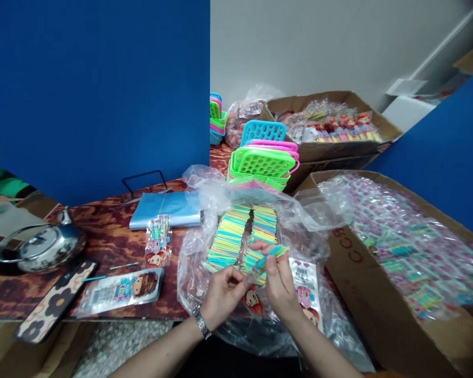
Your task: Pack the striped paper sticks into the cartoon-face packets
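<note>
My left hand (222, 298) is closed in a pinch on the edge of a small clear plastic packet (253, 301) with a red-haired cartoon figure printed on it. In my right hand (279, 286) is a small bunch of thin coloured sticks (276, 253), held at the mouth of the packet. I cannot make out how far the sticks reach inside. Just beyond both hands lies a big pile of yellow, blue and pink sticks (230, 239) in two rows, within a crumpled clear plastic bag (191, 265). Printed packets (305, 283) lie to the right of my right hand.
Stacked plastic baskets (264, 160) stand behind the pile. On the right, a cardboard box (362, 283) holds many filled packets; another box (335, 149) is behind. Leftward are blue film (165, 207), a flower-patterned phone (57, 302), a printed packet stack (122, 289) and a metal kettle (43, 244).
</note>
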### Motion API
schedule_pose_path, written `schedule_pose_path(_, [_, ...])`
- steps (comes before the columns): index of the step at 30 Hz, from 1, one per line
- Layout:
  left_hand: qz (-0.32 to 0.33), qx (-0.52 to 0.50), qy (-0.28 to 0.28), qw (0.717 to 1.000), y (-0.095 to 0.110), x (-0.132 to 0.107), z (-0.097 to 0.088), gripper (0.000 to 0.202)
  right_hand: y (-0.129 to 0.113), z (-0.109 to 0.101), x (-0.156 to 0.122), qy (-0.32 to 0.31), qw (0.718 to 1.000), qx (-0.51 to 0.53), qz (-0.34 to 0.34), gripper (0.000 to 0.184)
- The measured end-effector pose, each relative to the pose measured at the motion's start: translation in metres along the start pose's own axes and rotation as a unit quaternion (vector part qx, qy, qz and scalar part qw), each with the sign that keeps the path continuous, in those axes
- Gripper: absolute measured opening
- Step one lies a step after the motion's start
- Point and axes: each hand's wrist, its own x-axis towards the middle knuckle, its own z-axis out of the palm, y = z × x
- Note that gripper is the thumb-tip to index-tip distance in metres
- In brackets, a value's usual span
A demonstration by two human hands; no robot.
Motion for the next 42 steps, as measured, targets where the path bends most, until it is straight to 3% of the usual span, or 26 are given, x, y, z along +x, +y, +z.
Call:
schedule_pose_path(3, [0.037, 0.057, -0.009, 0.998, 0.004, 0.004, -0.007, 0.017, -0.001, -0.01, -0.001, -0.071, 0.997, -0.031, 0.006, 0.031])
schedule_pose_path(7, [0.085, 0.107, -0.016, 0.99, 0.007, 0.007, -0.015, 0.01, -0.003, -0.025, 0.004, -0.104, 0.994, -0.031, -0.026, 0.044])
schedule_pose_path(11, [0.1, 0.119, -0.02, 0.988, 0.006, 0.006, -0.014, 0.009, -0.003, -0.032, 0.008, -0.122, 0.991, -0.047, -0.028, 0.032])
schedule_pose_path(15, [0.108, 0.123, -0.018, 0.986, 0.005, 0.007, -0.013, 0.011, -0.006, -0.039, 0.009, -0.096, 0.991, -0.07, -0.053, 0.03])
schedule_pose_path(19, [0.134, 0.139, -0.017, 0.981, 0.003, 0.006, -0.018, 0.01, -0.008, -0.051, 0.014, -0.12, 0.973, -0.161, -0.113, 0.024])
schedule_pose_path(21, [0.152, 0.149, -0.013, 0.977, 0.001, 0.005, -0.021, 0.01, -0.001, -0.055, 0.019, -0.103, 0.965, -0.214, -0.114, 0.02])
schedule_pose_path(23, [0.169, 0.153, -0.005, 0.974, -0.002, 0.004, -0.024, 0.011, 0.013, -0.056, 0.022, -0.095, 0.948, -0.284, -0.104, 0.016])
schedule_pose_path(26, [0.206, 0.151, 0.014, 0.967, -0.006, 0.001, -0.026, 0.012, 0.039, -0.049, 0.016, -0.154, 0.883, -0.426, -0.121, 0.013])
schedule_pose_path(29, [0.231, 0.148, 0.03, 0.961, -0.008, -0.002, -0.027, 0.013, 0.057, -0.036, 0.002, -0.17, 0.849, -0.482, -0.137, 0.024])
schedule_pose_path(33, [0.231, 0.15, 0.037, 0.961, -0.007, -0.003, -0.026, 0.014, 0.065, -0.027, -0.007, -0.165, 0.854, -0.472, -0.145, 0.028])
schedule_pose_path(36, [0.228, 0.153, 0.033, 0.961, -0.006, -0.003, -0.027, 0.014, 0.056, -0.032, -0.001, -0.159, 0.865, -0.453, -0.148, 0.03])
schedule_pose_path(39, [0.218, 0.149, 0.023, 0.964, -0.008, -0.003, -0.027, 0.014, 0.027, -0.041, 0.008, -0.108, 0.94, -0.307, -0.101, 0.036])
schedule_pose_path(41, [0.206, 0.145, 0.02, 0.968, -0.01, -0.003, -0.025, 0.013, 0.002, -0.043, 0.012, -0.027, 0.986, -0.157, -0.051, 0.037])
schedule_pose_path(42, [0.202, 0.144, 0.018, 0.969, -0.011, -0.003, -0.024, 0.013, -0.01, -0.042, 0.012, 0.016, 0.994, -0.096, -0.042, 0.036])
